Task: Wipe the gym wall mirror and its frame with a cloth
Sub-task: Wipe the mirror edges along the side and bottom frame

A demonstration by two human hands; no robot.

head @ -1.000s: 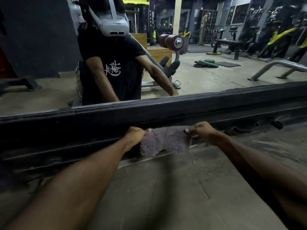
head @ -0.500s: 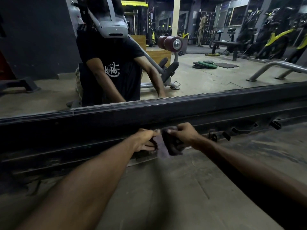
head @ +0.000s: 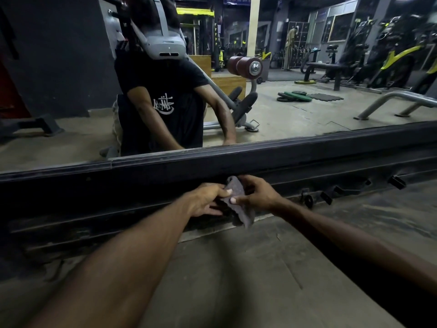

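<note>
1. From my remote seat I see both arms reaching forward and low, the hands meeting in front of the bottom rail of the frame [head: 307,157].
2. The cloth [head: 243,214] is dark, brownish-grey and bunched into a folded wad. It sits between the two hands, right in front of the frame's lower rail. Its loose end hangs toward the seam where the frame meets the floor [head: 236,280]. I cannot tell whether it touches the rail.
3. Left hand [head: 205,200]: the thumb is pressed on the near face of the cloth and the fingers are tucked beneath it, so it is grasping the cloth.
4. Right hand [head: 257,194]: the thumb pinches the cloth just beside the left thumb, and the fingers curl over its upper edge. It too is grasping the cloth.
5. The mirror [head: 295,119] fills the upper half of the view, above the frame. No hand is on the glass.
6. The mirror reflects a person in a black printed T-shirt wearing a grey headset [head: 165,43], both arms angled down to the frame line.
7. Also reflected are maroon roller pads [head: 246,65] on a bench, and black and green weight plates [head: 295,97] lying on the gym floor.
8. Small dark brackets [head: 326,197] stick out from the lower rail, to the right of the right hand and apart from it.
9. The floor is grey, scuffed and cracked.
</note>
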